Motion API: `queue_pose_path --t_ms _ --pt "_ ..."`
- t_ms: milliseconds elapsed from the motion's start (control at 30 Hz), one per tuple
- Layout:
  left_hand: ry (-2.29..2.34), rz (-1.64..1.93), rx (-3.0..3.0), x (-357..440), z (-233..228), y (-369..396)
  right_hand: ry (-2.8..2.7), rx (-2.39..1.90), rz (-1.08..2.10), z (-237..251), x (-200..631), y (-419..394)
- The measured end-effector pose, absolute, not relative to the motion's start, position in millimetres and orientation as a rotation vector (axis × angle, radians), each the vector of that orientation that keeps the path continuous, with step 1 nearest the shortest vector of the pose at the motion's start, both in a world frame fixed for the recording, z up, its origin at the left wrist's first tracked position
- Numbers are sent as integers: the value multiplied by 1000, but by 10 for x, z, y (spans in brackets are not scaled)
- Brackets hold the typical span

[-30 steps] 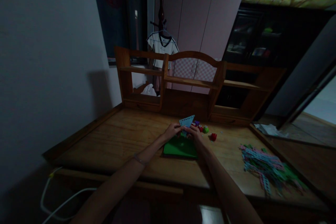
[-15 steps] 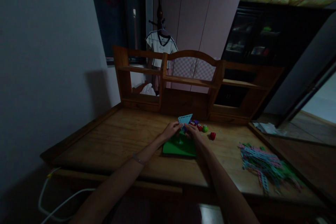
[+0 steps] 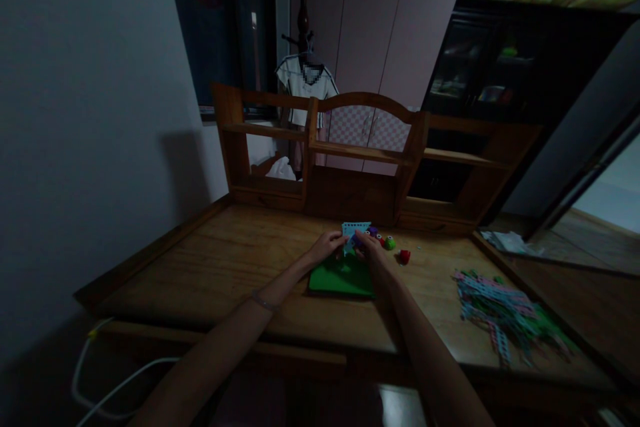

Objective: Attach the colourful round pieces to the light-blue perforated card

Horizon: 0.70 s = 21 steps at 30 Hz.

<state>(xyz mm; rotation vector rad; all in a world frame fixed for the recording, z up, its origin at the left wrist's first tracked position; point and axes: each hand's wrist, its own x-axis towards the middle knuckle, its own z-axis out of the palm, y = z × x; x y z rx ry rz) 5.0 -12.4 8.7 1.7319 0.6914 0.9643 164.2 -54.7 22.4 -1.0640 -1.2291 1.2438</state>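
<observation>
- Head view: left hand and right hand both pinch a thin pale-blue perforated paper piece above a flat green sheet on the grainy wooden desk.
- Small round coloured punches sit just beside; a pile of punched paper strips lies well apart.

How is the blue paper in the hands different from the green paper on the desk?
The blue paper is held up between the left hand and right hand; the green paper lies flat on the desk. The blue paper looks smaller than the green paper. The blue paper has a dotted edge; the green paper looks plain. Both are coloured sheets.
</observation>
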Motion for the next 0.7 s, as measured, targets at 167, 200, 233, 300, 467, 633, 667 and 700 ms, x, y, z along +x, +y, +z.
queue_pose_path --t_ms 167,200,233,300,467,633,667,700 --pt "660 939 1722 29 96 -119 -1159 -1077 1269 259 1643 -574" --pt "653 931 1712 26 96 -117 -1163 -1082 1270 258 1644 -575" --pt "647 923 1703 25 94 -115 -1172 -1081 1273 253 1644 -572" --pt "638 913 1687 25 88 -111 -1190 -1056 1273 231 1644 -558" --pt "639 905 1662 37 70 -108 -1225 -1020 1263 183 1645 -521" --pt "651 909 1652 41 83 -126 -1230 -987 1278 187 1648 -542" --pt "661 912 1650 40 88 -130 -1232 -976 1279 190 1650 -549" --pt "671 912 1648 38 92 -134 -1231 -971 1278 195 1651 -558"
